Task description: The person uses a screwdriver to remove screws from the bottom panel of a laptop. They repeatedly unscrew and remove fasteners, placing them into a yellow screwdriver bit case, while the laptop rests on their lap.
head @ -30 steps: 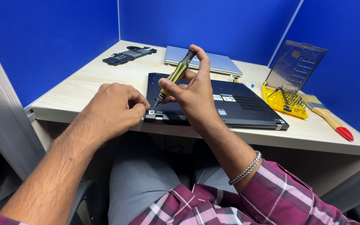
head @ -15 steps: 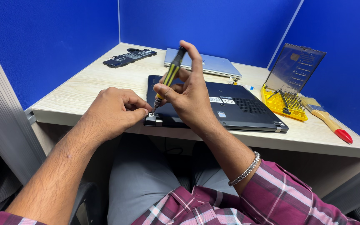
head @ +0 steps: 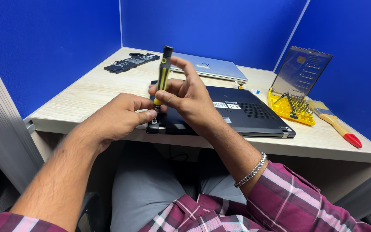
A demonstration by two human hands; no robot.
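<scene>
Right hand (head: 190, 96) grips black-and-yellow screwdriver (head: 163, 75) upright, tip down at near-left corner of black laptop (head: 245, 114) — laptop lies underside up along desk (head: 86, 92) front edge. Left hand (head: 114, 118) curled, fingertips pinched at same corner; held part hidden. Yellow bit case (head: 290, 107), brush (head: 336, 124) at right edge — silver laptop (head: 211, 68), black battery (head: 129, 63) toward back.

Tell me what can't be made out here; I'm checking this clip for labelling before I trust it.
All in the head view:
- The screwdriver tip and any screw under it: covered by the left hand and right hand.
- The near left corner of the black laptop: behind both hands.
- The bits in the yellow case: too small to tell apart.
- The silver laptop: partly behind the right hand's fingers.
</scene>
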